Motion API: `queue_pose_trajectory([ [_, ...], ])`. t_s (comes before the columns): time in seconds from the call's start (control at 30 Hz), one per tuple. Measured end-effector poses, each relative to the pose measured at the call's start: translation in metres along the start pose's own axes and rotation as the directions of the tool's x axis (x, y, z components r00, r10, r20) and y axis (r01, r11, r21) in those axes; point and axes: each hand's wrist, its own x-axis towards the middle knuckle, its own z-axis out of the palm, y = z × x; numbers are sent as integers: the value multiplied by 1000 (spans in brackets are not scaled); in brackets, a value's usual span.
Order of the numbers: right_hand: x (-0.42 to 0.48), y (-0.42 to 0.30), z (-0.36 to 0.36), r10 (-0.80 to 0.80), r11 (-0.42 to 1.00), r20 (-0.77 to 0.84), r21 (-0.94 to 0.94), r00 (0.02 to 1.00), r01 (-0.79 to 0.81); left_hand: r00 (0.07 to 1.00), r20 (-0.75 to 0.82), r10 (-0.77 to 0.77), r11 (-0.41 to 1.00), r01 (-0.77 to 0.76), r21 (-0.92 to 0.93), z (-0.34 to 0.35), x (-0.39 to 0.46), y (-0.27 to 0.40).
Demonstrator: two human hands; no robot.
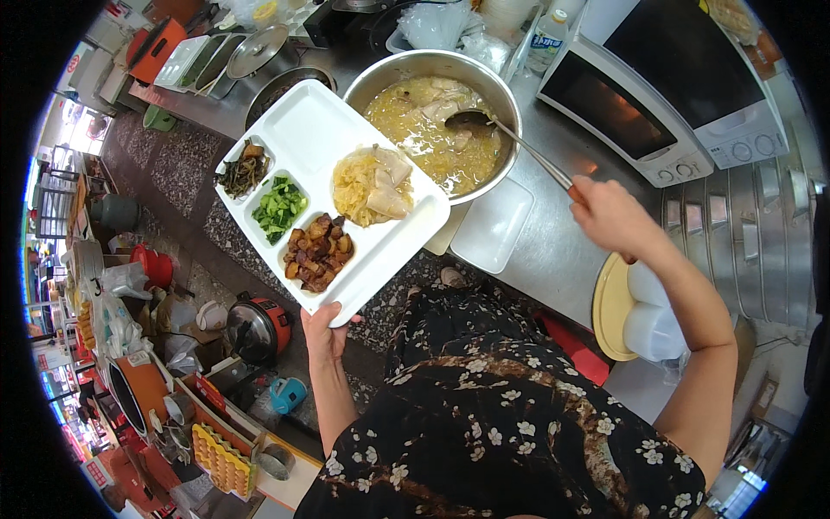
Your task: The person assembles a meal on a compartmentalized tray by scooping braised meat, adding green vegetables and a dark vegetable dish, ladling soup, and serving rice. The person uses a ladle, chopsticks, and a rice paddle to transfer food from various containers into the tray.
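My left hand (329, 331) grips the near corner of a white compartment tray (382, 259), held up in front of the counter. In its wells lie chopped greens (279, 209), browned diced meat (318, 252), dark cooked vegetables (243, 170) and a pale shredded dish with light chunks (374, 185). One large well at the far end holds no food. My right hand (606, 214) is closed around the handle of a metal ladle (541, 159). The ladle's bowl rests in the yellowish stew (415, 123) inside a big steel pot (515, 123); the tray partly covers the pot's near left side.
A shallow white dish (494, 224) lies on the steel counter (564, 207) beside the pot. Two microwaves (606, 110) stand to the right, near a yellow lid (609, 308) and plastic tubs (653, 327). Behind the tray is another pot (311, 72). A rice cooker (259, 327) sits lower left.
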Motion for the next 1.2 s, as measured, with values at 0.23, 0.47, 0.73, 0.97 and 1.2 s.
queue_pose_trajectory([
  [0.23, 12, -6, -15, 82, 992, 84, 92, 993, -90, 1000, -31, 3, 1000, -3, 3, 1, 0, -1],
  [0.47, 25, 18, -27, 139, 505, 566, 665, 813, -549, 999, -46, 5, 1000, -5, -8, 3, -1, -3],
  [0.73, 22, 26, -33, 64, 187, 595, 781, 801, -595, 999, -38, 3, 1000, -3, -12, 0, -2, -1],
  [0.97, 29, -13, -19, 183, 767, 425, 502, 887, -399, 1000, -17, -8, 1000, 8, -26, 1, 0, 0],
  [1.2, 40, -15, -22, 68, 307, 601, 747, 797, -590, 999, -32, -18, 1000, 18, -16, 0, -1, 2],
])
